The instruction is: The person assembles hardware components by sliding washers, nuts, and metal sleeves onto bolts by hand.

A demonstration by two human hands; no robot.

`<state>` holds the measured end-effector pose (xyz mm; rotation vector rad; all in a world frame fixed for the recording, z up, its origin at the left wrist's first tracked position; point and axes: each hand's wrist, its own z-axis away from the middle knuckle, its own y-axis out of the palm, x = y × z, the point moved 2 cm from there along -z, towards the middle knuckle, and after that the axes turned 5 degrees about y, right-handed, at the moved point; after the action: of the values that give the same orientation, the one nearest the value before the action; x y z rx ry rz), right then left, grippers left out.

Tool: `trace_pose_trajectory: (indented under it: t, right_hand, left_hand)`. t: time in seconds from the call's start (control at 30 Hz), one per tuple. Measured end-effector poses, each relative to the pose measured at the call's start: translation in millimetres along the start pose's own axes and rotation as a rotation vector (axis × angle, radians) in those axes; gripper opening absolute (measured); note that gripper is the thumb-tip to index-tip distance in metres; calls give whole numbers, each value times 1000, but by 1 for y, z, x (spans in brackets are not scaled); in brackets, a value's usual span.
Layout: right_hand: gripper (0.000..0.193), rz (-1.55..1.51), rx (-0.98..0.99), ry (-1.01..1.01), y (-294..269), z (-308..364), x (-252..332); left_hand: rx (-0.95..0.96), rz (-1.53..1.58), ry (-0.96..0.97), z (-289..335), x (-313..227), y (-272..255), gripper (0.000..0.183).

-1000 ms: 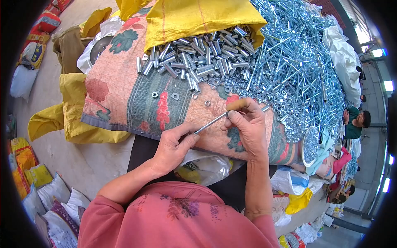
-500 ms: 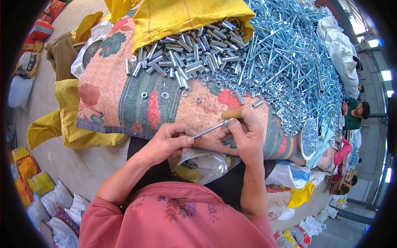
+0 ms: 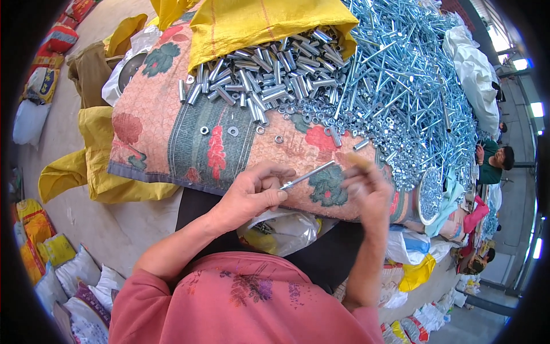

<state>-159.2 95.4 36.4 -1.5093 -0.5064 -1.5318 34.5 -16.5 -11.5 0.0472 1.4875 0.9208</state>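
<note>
Left hand [image 3: 252, 195] is firmly pinching a rod [image 3: 312, 173]. Right hand [image 3: 369, 186], blurred, is hovering near its tip, grip unclear. Tubes [image 3: 275, 96] are lying on cloth [image 3: 152, 109].

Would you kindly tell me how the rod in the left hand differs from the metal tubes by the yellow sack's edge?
The rod looks long and slender; the tubes look shorter and stubbier. The rod is held singly in the left hand, while the tubes lie jumbled in a heap. Both are shiny, silvery metal.
</note>
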Motion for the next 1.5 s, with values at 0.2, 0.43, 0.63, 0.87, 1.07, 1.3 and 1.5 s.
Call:
trace_pose_trajectory:
  t: [0.2,0.43,0.63,0.87,1.07,1.3,1.5]
  right_hand:
    - [19,1072,-398,-401,-69,-40,-27]
    - [15,1091,-256,-393,-74,-48,-27]
    - [15,1050,-310,-442,-69,-35,-16]
    - [14,-213,187,48,-4,10,8]
    - [19,-81,216,-143,2,16,11]
    - [21,-634,316,152,31,24,-18]
    - [14,-470,169,85,33,29,1]
  left_hand:
    - [92,-34,22,1,-3,15,28]
    - [39,174,-195,3,9,12,21]
    - [56,84,-254,1,16,19,19]
    - [131,-224,-84,0,23,23,17]
    - [245,0,-361,2,8,14,18]
    - [241,-151,-257,-8,-2,27,25]
    - [203,-183,-18,-7,4,24,39]
